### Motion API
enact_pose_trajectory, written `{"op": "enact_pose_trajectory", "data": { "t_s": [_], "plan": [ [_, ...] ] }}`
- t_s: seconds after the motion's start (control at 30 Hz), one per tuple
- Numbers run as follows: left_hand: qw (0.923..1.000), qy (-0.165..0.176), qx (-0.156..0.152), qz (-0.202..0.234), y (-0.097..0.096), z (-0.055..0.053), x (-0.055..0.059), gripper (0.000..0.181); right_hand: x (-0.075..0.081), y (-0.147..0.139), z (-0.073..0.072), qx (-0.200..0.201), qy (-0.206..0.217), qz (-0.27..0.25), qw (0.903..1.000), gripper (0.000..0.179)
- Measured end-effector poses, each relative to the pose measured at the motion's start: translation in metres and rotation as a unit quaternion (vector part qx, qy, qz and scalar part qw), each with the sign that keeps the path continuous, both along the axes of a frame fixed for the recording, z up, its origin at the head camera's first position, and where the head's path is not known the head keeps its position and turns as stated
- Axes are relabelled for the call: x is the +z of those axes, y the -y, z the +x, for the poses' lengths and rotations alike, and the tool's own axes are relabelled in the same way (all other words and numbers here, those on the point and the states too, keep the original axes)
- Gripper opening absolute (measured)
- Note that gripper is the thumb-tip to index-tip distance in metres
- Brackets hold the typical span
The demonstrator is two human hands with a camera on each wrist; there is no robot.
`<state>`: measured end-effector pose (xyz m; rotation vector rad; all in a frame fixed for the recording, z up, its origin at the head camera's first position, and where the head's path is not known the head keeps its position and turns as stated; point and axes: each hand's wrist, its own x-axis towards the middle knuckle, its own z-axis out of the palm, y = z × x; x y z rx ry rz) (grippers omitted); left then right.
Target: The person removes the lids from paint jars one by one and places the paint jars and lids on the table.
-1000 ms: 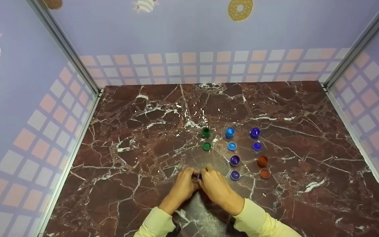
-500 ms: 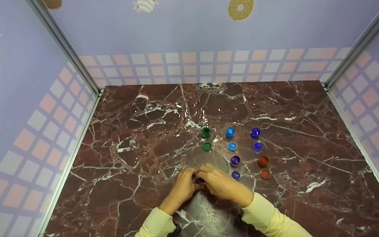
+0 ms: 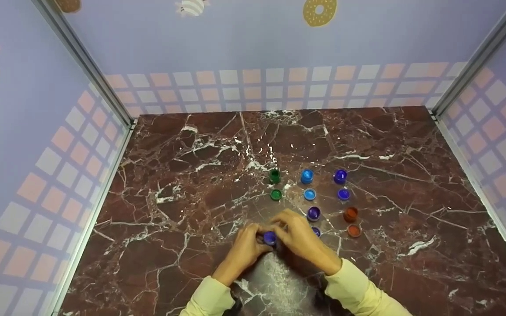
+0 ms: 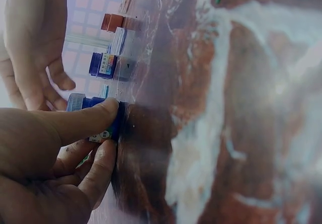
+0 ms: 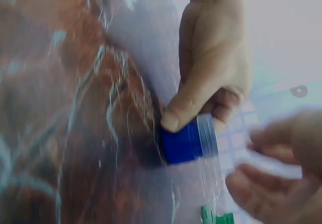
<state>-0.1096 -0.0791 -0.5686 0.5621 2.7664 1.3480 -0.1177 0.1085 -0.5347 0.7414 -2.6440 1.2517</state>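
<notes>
My left hand (image 3: 246, 241) grips a small dark blue paint jar (image 5: 182, 143) between thumb and fingers. Its ribbed, see-through lid (image 5: 207, 136) sits on top, and the jar's base is right at the tabletop. In the head view the jar's round top shows violet-blue between the hands. My right hand (image 3: 299, 232) is just right of the jar, apart from it, its fingers loosely bent around nothing. Nearest to the right hand stand an uncapped purple jar (image 3: 313, 213) and a purple lid (image 3: 316, 231), which that hand partly covers in the head view.
Farther back stand uncapped green (image 3: 274, 176), light blue (image 3: 307, 176) and violet-blue (image 3: 340, 177) jars, each with its lid in front. An orange jar (image 3: 350, 214) and its lid (image 3: 354, 230) are at the right. Patterned panels (image 3: 253, 90) enclose the marble table (image 3: 182, 175).
My right hand has come off the top of the jar and moved slightly right and back, leaving the jar's lid in view. The left hand has kept its grip in place.
</notes>
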Motion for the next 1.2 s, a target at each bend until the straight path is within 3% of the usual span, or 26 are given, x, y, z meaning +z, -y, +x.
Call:
{"op": "enact_pose_trajectory", "data": {
  "t_s": [0.13, 0.3, 0.47, 0.6, 0.73, 0.9, 1.0, 1.1, 1.2],
  "plan": [
    [0.9997, 0.022, 0.0, 0.008, -0.001, -0.002, 0.001, 0.037, 0.002, 0.006, -0.001, -0.106, 0.031, -0.031, 0.9934, 0.009],
    [0.9986, 0.05, -0.001, 0.015, -0.001, -0.004, 0.001, 0.034, 0.006, 0.014, 0.001, -0.153, 0.021, 0.044, 0.987, 0.016],
    [0.9998, 0.022, 0.001, -0.001, 0.0, -0.003, 0.001, 0.033, 0.005, 0.031, 0.01, -0.169, -0.011, 0.152, 0.9737, 0.023],
    [0.9992, -0.035, 0.0, -0.018, 0.001, -0.002, -0.001, 0.028, 0.001, 0.045, 0.018, -0.184, -0.035, 0.205, 0.9607, 0.029],
    [0.9976, -0.063, -0.007, -0.029, 0.002, -0.002, -0.001, 0.021, -0.001, 0.056, 0.024, -0.195, -0.05, 0.225, 0.9534, 0.031],
    [0.9985, -0.041, -0.005, -0.035, 0.002, -0.002, -0.001, 0.018, -0.003, 0.064, 0.027, -0.21, -0.054, 0.242, 0.9459, 0.034],
    [0.9982, -0.049, -0.004, -0.033, 0.002, -0.002, -0.002, 0.019, -0.005, 0.066, 0.028, -0.219, -0.074, 0.252, 0.9398, 0.034],
    [0.9975, -0.063, -0.01, -0.03, 0.003, -0.001, -0.004, 0.019, -0.006, 0.065, 0.028, -0.209, -0.095, 0.257, 0.9388, 0.032],
    [0.997, -0.071, -0.016, -0.025, 0.004, -0.001, -0.005, 0.021, -0.006, 0.061, 0.028, -0.183, -0.106, 0.254, 0.944, 0.029]
  ]
}}
